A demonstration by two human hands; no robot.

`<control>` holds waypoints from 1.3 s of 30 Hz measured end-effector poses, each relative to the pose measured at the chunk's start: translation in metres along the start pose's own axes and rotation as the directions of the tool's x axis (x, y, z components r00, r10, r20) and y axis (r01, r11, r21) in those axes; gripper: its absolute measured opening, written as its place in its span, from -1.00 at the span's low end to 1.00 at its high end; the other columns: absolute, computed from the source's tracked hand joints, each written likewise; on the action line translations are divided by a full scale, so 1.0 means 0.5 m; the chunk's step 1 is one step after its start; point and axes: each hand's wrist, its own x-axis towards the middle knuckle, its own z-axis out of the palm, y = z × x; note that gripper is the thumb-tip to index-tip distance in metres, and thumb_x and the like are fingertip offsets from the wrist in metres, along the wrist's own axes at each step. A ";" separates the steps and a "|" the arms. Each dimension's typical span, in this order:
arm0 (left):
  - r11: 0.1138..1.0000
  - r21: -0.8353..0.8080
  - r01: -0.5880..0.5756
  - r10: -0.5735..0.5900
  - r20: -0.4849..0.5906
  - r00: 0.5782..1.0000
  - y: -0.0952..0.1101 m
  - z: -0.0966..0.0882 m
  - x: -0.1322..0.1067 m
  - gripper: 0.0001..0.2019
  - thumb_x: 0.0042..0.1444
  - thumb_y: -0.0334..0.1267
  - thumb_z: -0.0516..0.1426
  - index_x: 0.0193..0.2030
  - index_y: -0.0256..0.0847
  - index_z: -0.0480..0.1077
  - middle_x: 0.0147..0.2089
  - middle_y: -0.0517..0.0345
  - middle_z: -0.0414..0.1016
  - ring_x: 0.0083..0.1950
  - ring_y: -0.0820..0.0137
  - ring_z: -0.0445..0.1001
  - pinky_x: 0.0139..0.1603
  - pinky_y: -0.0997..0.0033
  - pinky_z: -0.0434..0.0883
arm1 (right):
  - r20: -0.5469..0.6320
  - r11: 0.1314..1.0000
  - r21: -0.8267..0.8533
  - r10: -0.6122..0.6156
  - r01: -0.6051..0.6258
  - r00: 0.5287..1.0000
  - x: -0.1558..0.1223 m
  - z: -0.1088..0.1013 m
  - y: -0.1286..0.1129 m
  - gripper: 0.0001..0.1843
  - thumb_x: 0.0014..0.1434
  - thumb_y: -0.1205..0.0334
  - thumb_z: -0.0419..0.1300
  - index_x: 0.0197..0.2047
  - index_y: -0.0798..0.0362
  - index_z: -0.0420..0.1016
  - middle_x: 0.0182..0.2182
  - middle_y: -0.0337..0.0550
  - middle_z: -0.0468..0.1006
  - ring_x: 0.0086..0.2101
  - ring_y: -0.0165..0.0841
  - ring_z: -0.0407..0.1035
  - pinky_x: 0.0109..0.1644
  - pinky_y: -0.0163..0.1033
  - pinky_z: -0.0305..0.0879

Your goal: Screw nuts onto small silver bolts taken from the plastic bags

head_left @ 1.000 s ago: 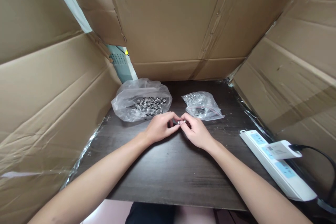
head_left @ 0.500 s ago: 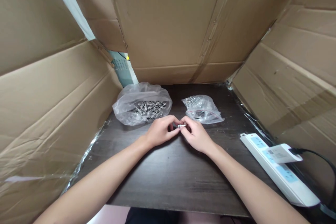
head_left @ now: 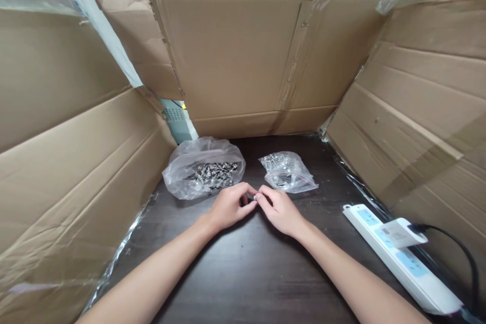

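In the head view, a small metal piece (head_left: 253, 196) is pinched between the fingertips of both hands, just above the dark table (head_left: 243, 273). The left hand (head_left: 228, 207) is closed on it from one side, thumb and forefinger drawn together. The right hand (head_left: 279, 208) is closed on it from the other side, so that the two sets of fingertips almost touch. Most of the piece is covered by the fingers, and its exact shape cannot be told.

Just beyond the grip and to its left, a clear plastic bag (head_left: 205, 167) is seen lying on the table, with a heap of small silvery screws inside it. Just beyond the grip and to its right, a smaller zip bag (head_left: 287, 172) with a red seal line is laid flat, holding more metal parts. Neither bag is touched by the hands.

Well to the right of the grip and nearer to the person, a white power strip (head_left: 398, 258) is laid at a slant, with a white adapter (head_left: 400, 232) plugged into it and a black cable led off from it. The table is walled on three sides by cardboard panels (head_left: 235, 61).
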 end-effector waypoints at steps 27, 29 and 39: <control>1.000 0.024 0.007 -0.006 -0.024 1.000 -0.001 0.002 -0.003 -0.89 0.26 -0.23 0.21 -0.16 -0.22 0.50 -0.39 0.23 0.49 -0.44 0.50 0.41 -0.38 0.52 0.31 | -0.026 1.000 -0.016 -0.023 0.022 0.999 -0.002 -0.007 -0.009 -0.65 0.40 0.13 0.00 -0.44 0.00 0.27 -0.55 -0.27 0.36 -0.49 -0.39 0.22 -0.35 -0.27 0.05; 1.000 0.025 0.004 -0.004 -0.034 0.999 -0.001 0.003 -0.002 -0.89 0.26 -0.24 0.21 -0.17 -0.22 0.49 -0.40 0.23 0.48 -0.44 0.50 0.41 -0.38 0.52 0.31 | -0.031 1.000 -0.009 -0.022 0.022 0.999 -0.002 -0.008 -0.010 -0.65 0.40 0.12 0.00 -0.45 0.00 0.27 -0.55 -0.28 0.35 -0.49 -0.39 0.22 -0.36 -0.27 0.05; 1.000 0.027 -0.016 0.018 -0.076 0.997 0.001 0.006 -0.003 -0.91 0.24 -0.25 0.20 -0.19 -0.22 0.47 -0.41 0.23 0.46 -0.43 0.50 0.40 -0.38 0.52 0.34 | -0.065 0.997 -0.023 -0.070 0.068 0.995 -0.003 -0.006 -0.010 -0.59 0.41 0.09 0.00 -0.49 0.01 0.19 -0.58 -0.31 0.27 -0.53 -0.42 0.16 -0.38 -0.27 0.01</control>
